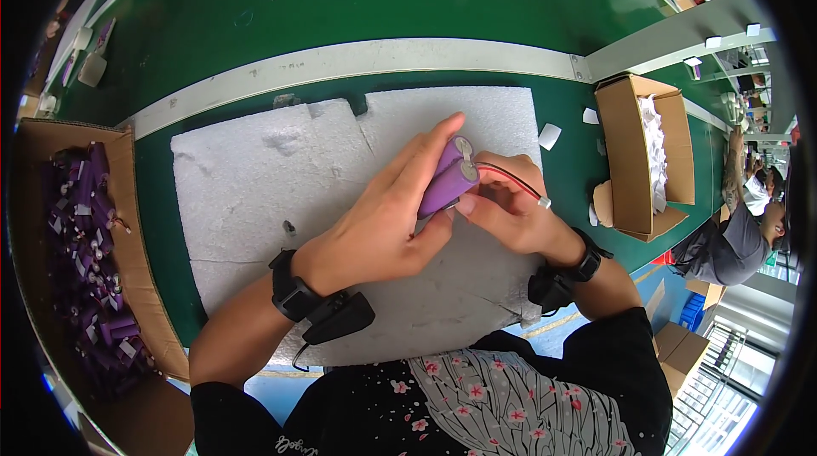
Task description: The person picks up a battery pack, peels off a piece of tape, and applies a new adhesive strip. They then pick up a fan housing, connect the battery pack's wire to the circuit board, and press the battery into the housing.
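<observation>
My left hand (383, 213) is closed around a battery pack (441, 188) of two purple cylindrical cells, with a metal strip across their ends. From the pack a red and black wire lead (512, 175) runs over my right hand's fingers and ends in a small white connector (545, 202). Right beside the pack, my right hand (515, 222) has its thumb and fingers pinched together at the pack's lower side. What sits between those fingertips is mostly hidden. Both hands are above a white foam sheet (238, 166).
At left stands a cardboard box (157, 286) full of purple battery packs (89, 260). An open carton (625, 158) with white pieces (654, 154) stands at right. Small white pads (550, 137) lie near it. A metal rail (366, 57) crosses the green bench (357, 13). Another person (736, 243) sits far right.
</observation>
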`<action>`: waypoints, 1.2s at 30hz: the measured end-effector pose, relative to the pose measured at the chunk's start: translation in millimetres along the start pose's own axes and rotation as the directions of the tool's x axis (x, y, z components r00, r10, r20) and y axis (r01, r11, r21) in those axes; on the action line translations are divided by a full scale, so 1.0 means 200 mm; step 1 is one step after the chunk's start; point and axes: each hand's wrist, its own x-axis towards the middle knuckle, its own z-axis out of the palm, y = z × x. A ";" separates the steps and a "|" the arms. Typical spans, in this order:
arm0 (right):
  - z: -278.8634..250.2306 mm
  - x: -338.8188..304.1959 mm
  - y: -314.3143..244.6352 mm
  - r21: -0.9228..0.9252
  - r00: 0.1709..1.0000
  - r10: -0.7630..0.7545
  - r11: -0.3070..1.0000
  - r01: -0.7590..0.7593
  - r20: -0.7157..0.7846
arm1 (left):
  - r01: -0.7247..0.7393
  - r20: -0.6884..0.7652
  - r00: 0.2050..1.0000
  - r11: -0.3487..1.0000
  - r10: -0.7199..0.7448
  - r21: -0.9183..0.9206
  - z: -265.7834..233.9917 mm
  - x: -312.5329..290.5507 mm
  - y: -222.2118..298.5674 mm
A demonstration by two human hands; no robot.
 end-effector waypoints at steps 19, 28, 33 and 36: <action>-0.01 0.02 -0.04 -0.110 0.999 -0.037 0.993 0.041 0.034 | -0.053 0.093 0.994 0.998 0.055 -0.023 -0.01 0.01 0.00; 0.01 0.02 -0.04 -0.062 0.998 -0.061 0.996 0.060 -0.020 | -0.032 0.058 0.998 0.996 0.037 -0.083 0.00 0.01 -0.01; 0.00 0.01 0.00 -0.005 0.997 -0.078 0.997 0.078 -0.017 | -0.052 0.036 0.998 0.993 0.056 -0.109 0.01 0.01 -0.02; -0.01 0.01 0.00 0.004 0.997 -0.079 0.997 0.079 -0.008 | -0.064 0.014 0.998 0.990 0.066 -0.125 0.01 0.01 -0.03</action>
